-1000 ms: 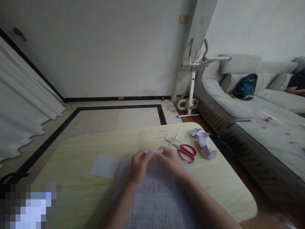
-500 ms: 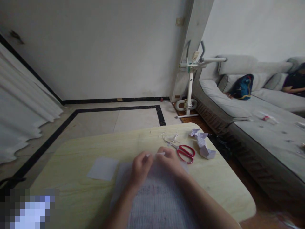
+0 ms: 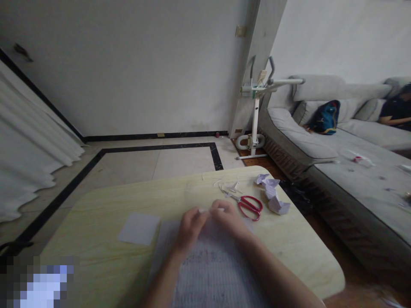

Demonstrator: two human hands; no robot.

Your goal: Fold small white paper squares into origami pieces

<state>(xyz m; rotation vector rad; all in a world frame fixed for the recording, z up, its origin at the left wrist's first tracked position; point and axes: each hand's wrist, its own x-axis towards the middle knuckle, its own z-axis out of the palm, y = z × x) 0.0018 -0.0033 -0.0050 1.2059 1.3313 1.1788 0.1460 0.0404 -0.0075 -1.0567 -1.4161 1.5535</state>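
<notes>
Side by side above the table's middle, my left hand (image 3: 192, 224) and my right hand (image 3: 226, 217) pinch a small white piece of paper (image 3: 203, 210). Most of that paper is hidden by my fingers, so its shape cannot be made out. Beneath my forearms lies a large sheet (image 3: 208, 273) covered with lines and writing. Just right of my right hand are scissors with red handles (image 3: 252, 207), their blades pointing to the far left. A blank white square of paper (image 3: 139, 229) rests flat to the left of my left hand.
Folded paper pieces (image 3: 272, 192) stand along the right side of the pale wooden table (image 3: 96, 252). Thin paper scraps (image 3: 233, 187) lie beyond the scissors. Past the right edge is a grey sofa (image 3: 359, 188), with a person (image 3: 398, 109) seated far off. A white exercise machine (image 3: 256, 115) stands behind.
Both hands have come slightly closer together, still pinching the small paper. The view has shifted a little; the scissors, square and folded pieces stay in place.
</notes>
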